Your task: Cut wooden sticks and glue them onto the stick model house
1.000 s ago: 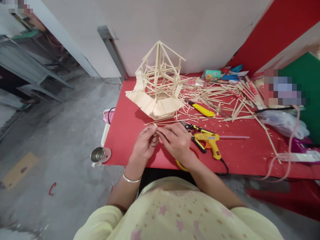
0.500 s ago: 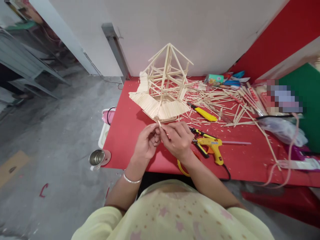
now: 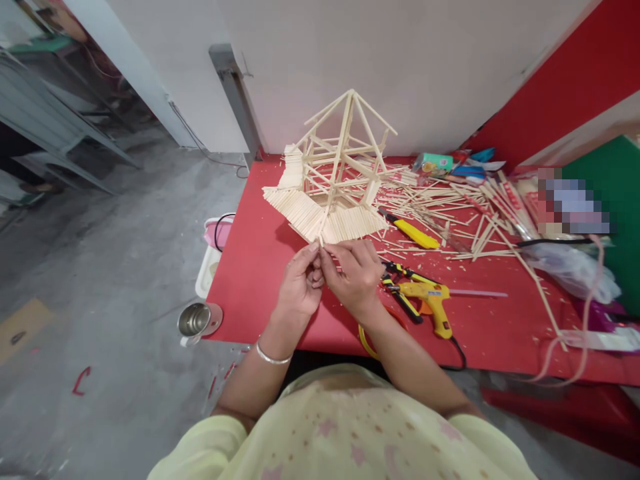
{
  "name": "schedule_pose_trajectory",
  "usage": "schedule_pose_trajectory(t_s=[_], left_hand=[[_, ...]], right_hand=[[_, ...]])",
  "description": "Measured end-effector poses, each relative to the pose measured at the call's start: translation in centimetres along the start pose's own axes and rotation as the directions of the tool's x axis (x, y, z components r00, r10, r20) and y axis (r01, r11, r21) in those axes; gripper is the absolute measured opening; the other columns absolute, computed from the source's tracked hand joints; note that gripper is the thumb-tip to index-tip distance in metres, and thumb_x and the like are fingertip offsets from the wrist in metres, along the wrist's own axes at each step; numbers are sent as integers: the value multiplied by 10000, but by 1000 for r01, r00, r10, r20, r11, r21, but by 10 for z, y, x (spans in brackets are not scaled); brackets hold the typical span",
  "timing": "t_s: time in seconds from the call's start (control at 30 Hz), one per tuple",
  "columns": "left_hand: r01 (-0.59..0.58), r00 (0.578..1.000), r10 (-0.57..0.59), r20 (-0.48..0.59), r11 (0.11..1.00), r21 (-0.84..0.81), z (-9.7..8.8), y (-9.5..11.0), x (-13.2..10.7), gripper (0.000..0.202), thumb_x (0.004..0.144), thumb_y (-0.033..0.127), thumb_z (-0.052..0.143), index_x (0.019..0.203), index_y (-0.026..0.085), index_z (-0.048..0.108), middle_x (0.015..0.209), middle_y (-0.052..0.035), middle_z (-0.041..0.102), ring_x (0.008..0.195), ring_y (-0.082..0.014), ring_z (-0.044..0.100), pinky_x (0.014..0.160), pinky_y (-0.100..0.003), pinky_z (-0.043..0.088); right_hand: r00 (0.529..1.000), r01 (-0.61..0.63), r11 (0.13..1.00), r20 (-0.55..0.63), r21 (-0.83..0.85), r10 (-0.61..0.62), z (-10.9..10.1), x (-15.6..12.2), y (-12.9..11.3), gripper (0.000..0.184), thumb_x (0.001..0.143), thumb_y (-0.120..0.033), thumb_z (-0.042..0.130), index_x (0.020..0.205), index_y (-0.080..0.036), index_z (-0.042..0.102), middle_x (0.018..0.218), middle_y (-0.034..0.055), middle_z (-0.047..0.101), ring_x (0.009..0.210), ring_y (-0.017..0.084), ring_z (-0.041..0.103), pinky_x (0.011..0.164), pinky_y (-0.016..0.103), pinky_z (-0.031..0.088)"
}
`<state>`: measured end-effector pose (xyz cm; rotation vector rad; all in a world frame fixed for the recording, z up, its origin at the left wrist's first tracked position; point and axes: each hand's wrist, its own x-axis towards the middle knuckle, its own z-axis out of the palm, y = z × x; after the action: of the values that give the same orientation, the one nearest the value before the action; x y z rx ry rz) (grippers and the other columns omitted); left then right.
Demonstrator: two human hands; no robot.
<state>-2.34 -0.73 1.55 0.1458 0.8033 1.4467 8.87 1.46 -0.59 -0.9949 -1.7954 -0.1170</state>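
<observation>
A pavilion-like model (image 3: 345,160) of thin wooden sticks stands on the red table (image 3: 250,267), its lower roof covered by rows of sticks. At the near corner of that roof, my left hand (image 3: 303,277) and my right hand (image 3: 354,275) meet with fingertips pinched. Between them is a small wooden stick (image 3: 321,241), its tip touching or very near the roof corner. Most of the stick is hidden by my fingers. Right of my right hand lie a yellow hot glue gun (image 3: 427,297) with a glue stick in it and black-and-yellow pliers (image 3: 400,293).
A yellow utility knife (image 3: 413,232) lies right of the model, before a heap of loose sticks (image 3: 450,200). Plastic bags (image 3: 573,267) are at the right. A metal mug (image 3: 199,320) stands at the table's left edge. A grey post (image 3: 233,93) rises behind.
Both hands have moved slightly up to the model's near roof corner, bringing the small stick against or close to it. The view has shifted a little.
</observation>
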Motion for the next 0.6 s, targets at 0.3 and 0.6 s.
schedule_pose_trajectory(t_s=[0.3, 0.6], left_hand=[[3, 1000, -3, -19, 1000, -9, 2, -1, 3, 246, 700, 230, 852, 754, 141, 630, 544, 79, 526, 398, 0, 401, 366, -111, 278], [12, 1000, -12, -4, 1000, -24, 2, -2, 5, 283, 685, 243, 863, 737, 146, 602, 560, 75, 541, 398, 1, 402, 368, -110, 281]], right_hand=[[1000, -25, 999, -8, 35, 25, 3, 1, 3, 142, 915, -240, 697, 1055, -218, 700, 927, 49, 731, 884, 181, 649, 839, 337, 514], [1000, -19, 999, 4, 40, 19, 3, 0, 8, 138, 915, -242, 700, 1050, -242, 727, 918, 40, 725, 857, 173, 632, 817, 335, 499]])
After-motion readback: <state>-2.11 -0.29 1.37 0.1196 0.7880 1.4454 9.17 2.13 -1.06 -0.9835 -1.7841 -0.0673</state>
